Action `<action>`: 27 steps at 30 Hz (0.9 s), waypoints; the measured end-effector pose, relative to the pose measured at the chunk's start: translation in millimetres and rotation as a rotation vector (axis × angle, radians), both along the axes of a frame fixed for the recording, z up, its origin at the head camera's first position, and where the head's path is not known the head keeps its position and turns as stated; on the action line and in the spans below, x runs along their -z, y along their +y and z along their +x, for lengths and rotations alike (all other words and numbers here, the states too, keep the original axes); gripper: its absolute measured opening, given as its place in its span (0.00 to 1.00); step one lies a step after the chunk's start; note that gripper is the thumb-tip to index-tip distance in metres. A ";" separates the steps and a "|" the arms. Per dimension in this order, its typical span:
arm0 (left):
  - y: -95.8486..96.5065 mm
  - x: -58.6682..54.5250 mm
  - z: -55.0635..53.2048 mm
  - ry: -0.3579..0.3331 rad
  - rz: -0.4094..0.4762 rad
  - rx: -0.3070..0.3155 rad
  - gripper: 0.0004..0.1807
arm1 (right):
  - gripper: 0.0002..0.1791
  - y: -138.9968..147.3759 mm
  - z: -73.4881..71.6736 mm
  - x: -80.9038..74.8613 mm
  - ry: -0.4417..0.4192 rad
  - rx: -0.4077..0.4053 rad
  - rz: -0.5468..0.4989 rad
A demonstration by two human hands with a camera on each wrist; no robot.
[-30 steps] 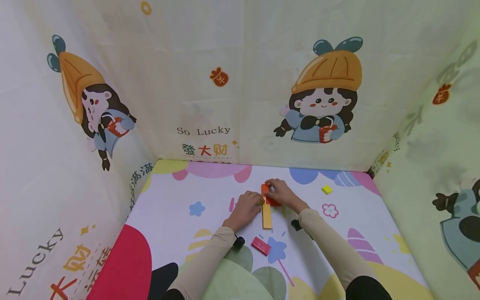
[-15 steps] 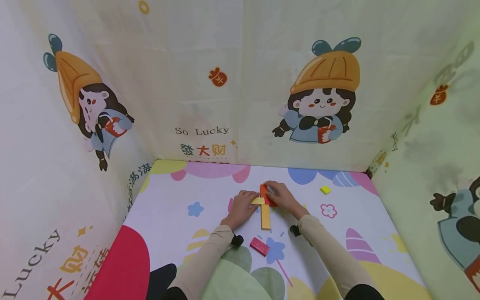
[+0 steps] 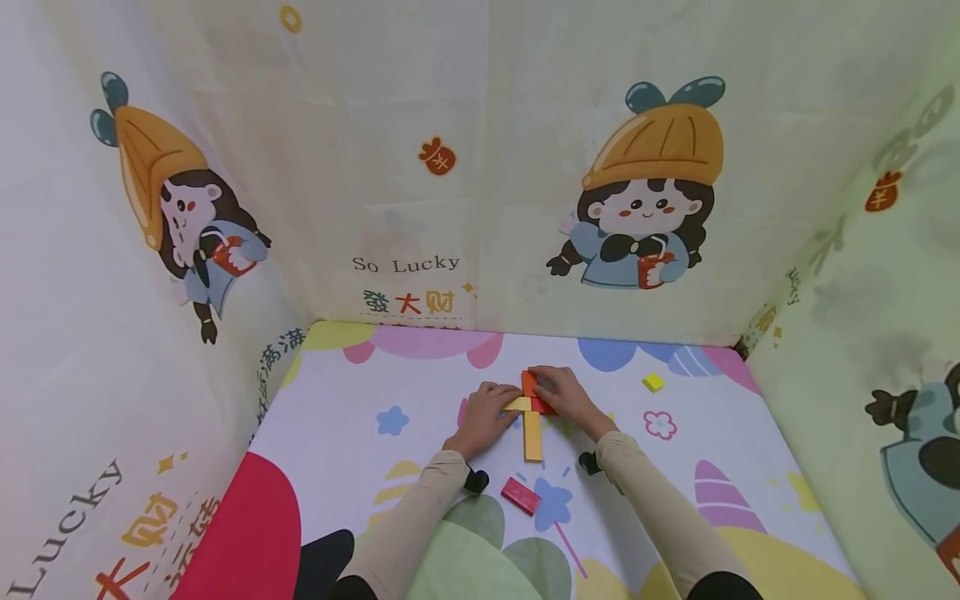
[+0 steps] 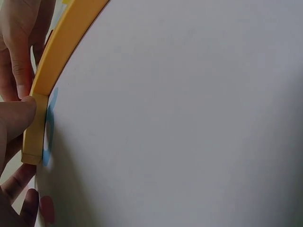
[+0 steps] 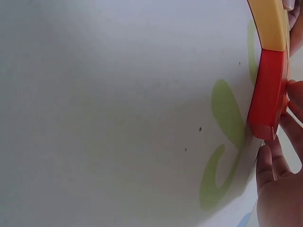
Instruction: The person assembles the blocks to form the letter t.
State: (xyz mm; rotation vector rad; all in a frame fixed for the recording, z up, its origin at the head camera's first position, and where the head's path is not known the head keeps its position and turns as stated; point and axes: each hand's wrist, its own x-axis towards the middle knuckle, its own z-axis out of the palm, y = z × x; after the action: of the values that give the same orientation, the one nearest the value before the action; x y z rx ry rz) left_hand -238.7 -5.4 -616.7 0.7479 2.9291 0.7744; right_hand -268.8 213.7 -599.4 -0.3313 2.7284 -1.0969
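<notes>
Wooden blocks lie in a cross on the tabletop. My left hand [image 3: 483,417] pinches the short yellow block [image 4: 34,130] that forms the left arm, thumb on its side. My right hand [image 3: 566,400] has its fingertips round the orange block [image 3: 528,382] at the far end of the cross, partly covering it. Just below that hand, the red block [image 5: 269,94] makes the right arm, with curled fingers close by its outer end. A longer yellow-orange block [image 3: 532,437] runs from the middle of the cross toward me. The block ends meet at the centre.
Nearer me lies a loose pinkish-red block [image 3: 521,497]. A small bright yellow block [image 3: 653,382] sits far right. Printed cloth covers the table [image 3: 442,367], and cartoon-patterned curtains [image 3: 517,167] rise at the back and both sides.
The left hand has drawn back slightly to the left, uncovering the short yellow block, which shows level beside the centre. The right hand has barely moved.
</notes>
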 end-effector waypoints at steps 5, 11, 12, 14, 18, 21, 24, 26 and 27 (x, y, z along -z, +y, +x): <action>0.5 -0.5 -0.1 0.004 -0.002 -0.006 0.25 | 0.28 -0.1 1.1 -2.0 0.017 -0.006 -0.003; 1.1 -0.2 0.0 -0.007 0.005 -0.011 0.25 | 0.28 0.1 2.4 -1.8 0.008 0.006 -0.021; 1.1 0.1 -0.1 -0.010 0.005 -0.012 0.25 | 0.27 0.3 2.5 -1.7 0.008 0.005 -0.023; 0.9 0.6 -0.2 -0.016 0.000 -0.014 0.25 | 0.27 0.8 2.8 -1.7 0.011 0.005 -0.024; -0.2 2.7 -1.3 -0.015 0.017 -0.013 0.25 | 0.27 1.2 2.9 -2.3 0.014 0.002 -0.017; -0.9 4.4 -2.4 -0.007 0.032 -0.010 0.25 | 0.27 1.6 3.3 -2.4 0.009 0.004 -0.017; -1.0 6.3 -3.2 -0.004 0.029 -0.011 0.25 | 0.28 1.9 3.7 -1.7 0.004 0.009 -0.024; -0.8 7.1 -3.2 -0.009 0.028 -0.012 0.25 | 0.28 2.2 3.5 -0.2 0.000 0.012 -0.024; -0.7 7.1 -3.2 -0.015 0.028 -0.013 0.25 | 0.28 2.4 3.4 0.6 -0.001 0.012 -0.024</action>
State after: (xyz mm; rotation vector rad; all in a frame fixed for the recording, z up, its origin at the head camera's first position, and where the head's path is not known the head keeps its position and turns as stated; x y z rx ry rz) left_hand -241.9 -6.1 -623.8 0.7219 2.9190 0.8196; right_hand -265.4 216.2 -599.9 -0.3187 2.7222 -1.1331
